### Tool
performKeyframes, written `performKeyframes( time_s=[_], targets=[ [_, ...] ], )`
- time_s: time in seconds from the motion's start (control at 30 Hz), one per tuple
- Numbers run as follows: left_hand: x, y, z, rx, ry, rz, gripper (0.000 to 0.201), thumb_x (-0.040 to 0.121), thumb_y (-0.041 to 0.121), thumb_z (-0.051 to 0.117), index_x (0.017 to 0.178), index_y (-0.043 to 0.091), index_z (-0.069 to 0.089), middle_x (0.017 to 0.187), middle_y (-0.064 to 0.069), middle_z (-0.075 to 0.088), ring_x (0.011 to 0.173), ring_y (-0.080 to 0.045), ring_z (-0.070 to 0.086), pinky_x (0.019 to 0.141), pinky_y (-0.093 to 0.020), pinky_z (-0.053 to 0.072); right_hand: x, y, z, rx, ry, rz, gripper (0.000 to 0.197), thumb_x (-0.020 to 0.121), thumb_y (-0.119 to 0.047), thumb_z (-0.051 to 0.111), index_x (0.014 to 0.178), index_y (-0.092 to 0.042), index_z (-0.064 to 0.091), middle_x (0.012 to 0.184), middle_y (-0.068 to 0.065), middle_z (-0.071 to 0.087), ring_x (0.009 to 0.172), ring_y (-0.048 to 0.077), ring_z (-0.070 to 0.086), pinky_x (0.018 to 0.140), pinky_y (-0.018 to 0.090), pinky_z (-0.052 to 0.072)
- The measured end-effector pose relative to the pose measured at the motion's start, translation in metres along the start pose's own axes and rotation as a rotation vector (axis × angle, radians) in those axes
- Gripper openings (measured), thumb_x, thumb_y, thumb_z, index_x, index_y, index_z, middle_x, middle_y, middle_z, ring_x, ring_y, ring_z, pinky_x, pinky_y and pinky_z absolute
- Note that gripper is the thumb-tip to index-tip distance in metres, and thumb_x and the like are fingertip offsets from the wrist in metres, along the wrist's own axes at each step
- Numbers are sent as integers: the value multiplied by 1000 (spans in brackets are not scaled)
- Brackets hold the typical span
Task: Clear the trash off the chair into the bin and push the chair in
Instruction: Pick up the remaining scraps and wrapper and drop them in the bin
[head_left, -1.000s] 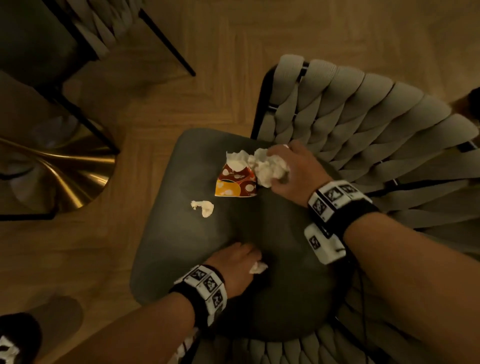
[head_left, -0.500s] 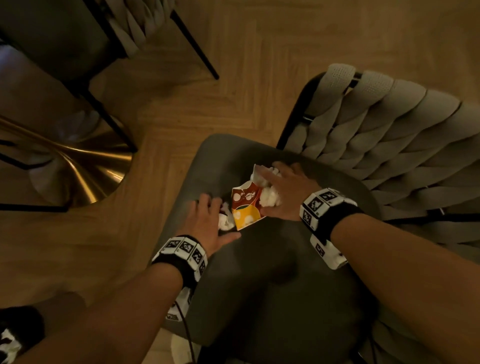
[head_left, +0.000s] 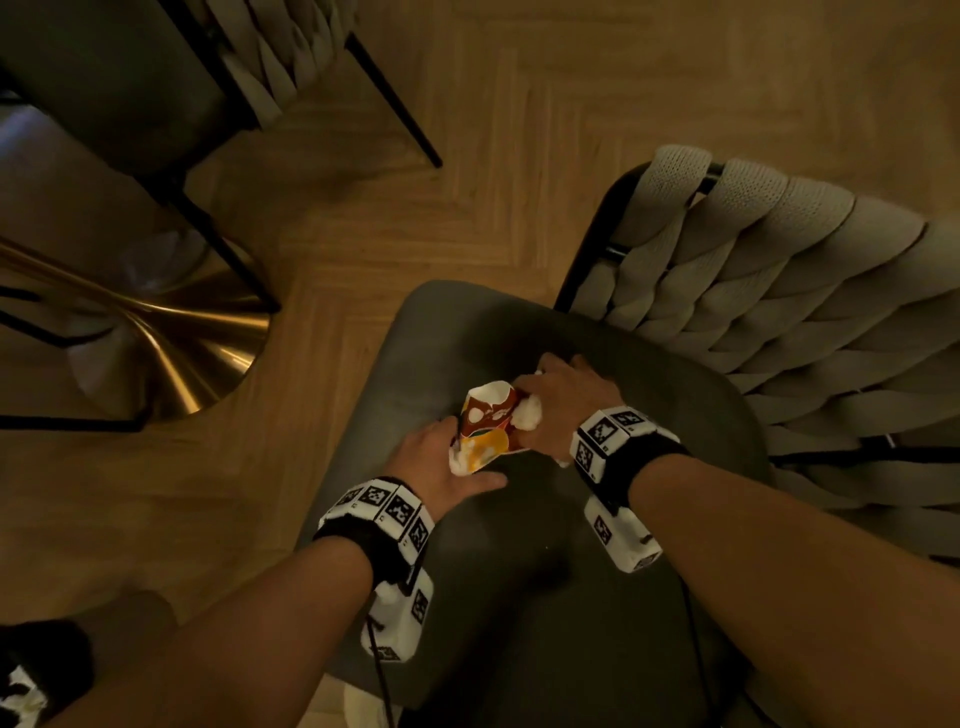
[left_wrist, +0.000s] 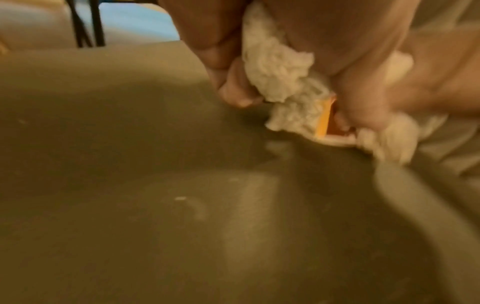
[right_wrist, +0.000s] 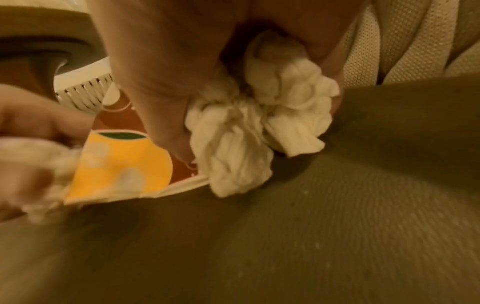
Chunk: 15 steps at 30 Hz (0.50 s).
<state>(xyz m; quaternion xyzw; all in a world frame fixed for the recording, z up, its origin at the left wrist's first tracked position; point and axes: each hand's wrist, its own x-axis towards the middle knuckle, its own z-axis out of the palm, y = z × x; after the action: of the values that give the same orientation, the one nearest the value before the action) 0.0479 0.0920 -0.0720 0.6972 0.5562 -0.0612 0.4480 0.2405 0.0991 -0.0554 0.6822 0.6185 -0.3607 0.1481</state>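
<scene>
A crushed red and orange paper cup (head_left: 488, 423) lies on the dark grey chair seat (head_left: 649, 405), squeezed between both hands. My right hand (head_left: 558, 405) grips white crumpled tissue (right_wrist: 249, 131) and presses the cup (right_wrist: 122, 162) from the right. From the left, my left hand (head_left: 441, 457) holds another wad of tissue (left_wrist: 283, 82) against the cup (left_wrist: 327, 121). Its thumb lies flat on the seat in the head view. The bin is not in the head view.
The chair's woven beige backrest (head_left: 779, 291) rises to the right. A second chair (head_left: 130, 88) and a brass table base (head_left: 171, 343) stand at the left on the wooden floor (head_left: 519, 130). A white slotted object (right_wrist: 83, 96) shows in the right wrist view.
My left hand left the seat's front with its scrap of tissue, took up the loose tissue piece and closed in on the cup. The right hand slid the cup toward it.
</scene>
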Motion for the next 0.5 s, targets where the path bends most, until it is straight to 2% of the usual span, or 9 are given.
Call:
performKeyframes(
  time_s=[0.07,0.17,0.23,0.37,0.43,0.5],
  targets=[
    [1,6,-3,-125,52,-43,47,65,57,75,95,23,63,91,2,68,83,-15,63,78,-35,52,-8,0,2,61,-1,-33,60,70,-59,68,122,-36,52,117,0,47,114,29,45,92,49,48],
    [-1,14,-9,-194,79,-44,36,68,51,77,84,20,67,82,0,70,78,-16,65,72,-30,50,-26,4,5,206,7,-61,48,68,-53,73,109,-32,60,104,-1,50,98,23,54,84,41,50],
    [-9,19,-17,-161,25,-24,32,71,46,76,86,19,70,82,2,71,78,-13,65,72,-29,50,-42,8,3,313,21,-87,42,67,-48,76,103,-31,65,103,-1,55,95,20,57,83,40,51],
    [-30,21,-36,-203,-114,-3,29,77,38,74,101,23,69,94,4,74,87,-10,67,86,-40,56,-76,7,-4,429,17,-129,38,66,-46,77,100,-37,64,102,-4,60,93,14,61,87,40,54],
    [-41,23,-44,-226,-124,-10,31,78,39,73,104,23,68,99,4,73,91,-11,67,88,-41,55,-90,9,-8,495,56,-98,33,66,-43,78,95,-42,62,100,-8,62,92,11,62,86,38,55],
    [-53,23,-54,-269,-110,-33,30,80,37,72,105,20,68,101,2,72,94,-14,66,90,-40,53,-102,12,-14,575,110,-54,32,68,-34,80,93,-40,63,97,-10,64,91,9,63,86,36,55]
  ],
)
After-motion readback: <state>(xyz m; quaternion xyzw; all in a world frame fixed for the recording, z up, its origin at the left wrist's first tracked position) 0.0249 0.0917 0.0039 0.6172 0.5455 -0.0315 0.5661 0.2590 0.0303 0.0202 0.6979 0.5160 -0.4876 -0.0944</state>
